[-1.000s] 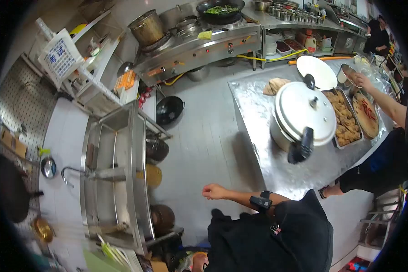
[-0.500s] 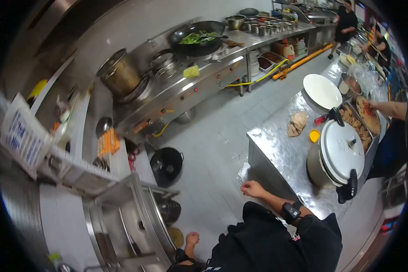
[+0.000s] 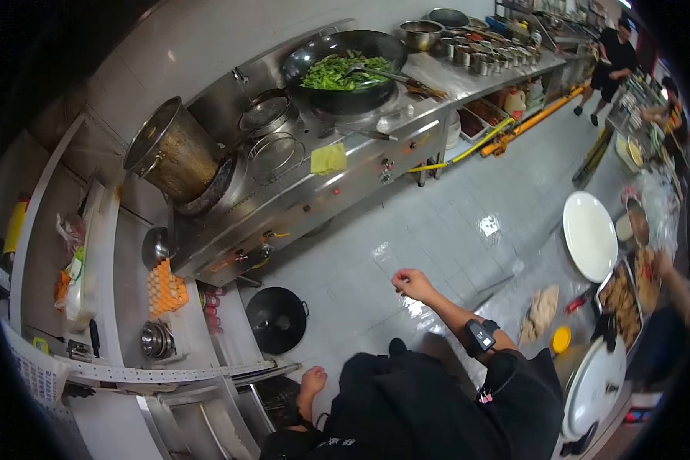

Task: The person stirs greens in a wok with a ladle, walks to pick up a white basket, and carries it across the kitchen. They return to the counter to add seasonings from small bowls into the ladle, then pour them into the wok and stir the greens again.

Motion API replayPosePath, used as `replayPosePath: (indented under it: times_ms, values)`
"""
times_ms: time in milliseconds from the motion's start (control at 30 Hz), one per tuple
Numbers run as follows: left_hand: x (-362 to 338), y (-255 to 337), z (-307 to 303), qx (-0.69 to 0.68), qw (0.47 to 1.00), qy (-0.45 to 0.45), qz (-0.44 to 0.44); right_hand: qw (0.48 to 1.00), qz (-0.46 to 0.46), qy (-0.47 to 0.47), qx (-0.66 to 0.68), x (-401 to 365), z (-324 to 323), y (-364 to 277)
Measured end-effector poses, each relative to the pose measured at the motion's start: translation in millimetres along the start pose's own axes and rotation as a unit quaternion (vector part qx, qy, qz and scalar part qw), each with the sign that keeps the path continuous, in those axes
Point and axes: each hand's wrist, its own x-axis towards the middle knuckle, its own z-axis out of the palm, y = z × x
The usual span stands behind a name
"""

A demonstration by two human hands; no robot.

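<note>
My left hand is curled into a loose fist low in the view, beside the sink edge, with nothing visible in it. My right hand hangs over the tiled floor, its fingers bent in and no object showing in them. On the floor ahead lies a black wok, apart from both hands. Farther up, leafy greens fill a large wok on the stove, and a ladle rests in it. A yellow cloth drapes over the stove's front edge.
A tall pot stands on the stove. At left are shelves and a tray of eggs. A steel table at right bears a white platter and a pressure cooker. A co-worker's arm reaches over it; other people stand farther back.
I have moved forward, closer to the stove. The table and pressure cooker have shifted toward the lower right of my view. Both my hands still appear curled.
</note>
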Motion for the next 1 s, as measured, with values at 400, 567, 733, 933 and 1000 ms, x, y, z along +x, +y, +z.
replayPosePath:
  times_ms: [400,567,733,933,1000]
  values:
    - [373,301,-112,0.135,0.925,0.174,0.311,0.980,0.076,0.155,0.098,159,-145,-9]
    - [492,406,-142,0.122,0.877,0.213,0.414,0.948,0.009,0.308,0.079,196,-262,-83]
    - [530,405,-109,0.243,0.907,0.174,0.295,0.869,-0.163,0.425,-0.196,283,-371,-197]
    - [532,412,-90,0.252,0.931,0.244,0.099,0.857,-0.187,0.132,-0.461,398,-365,-289]
    - [533,421,-90,0.237,0.941,0.238,0.033,0.840,-0.140,0.038,-0.523,414,-360,-298]
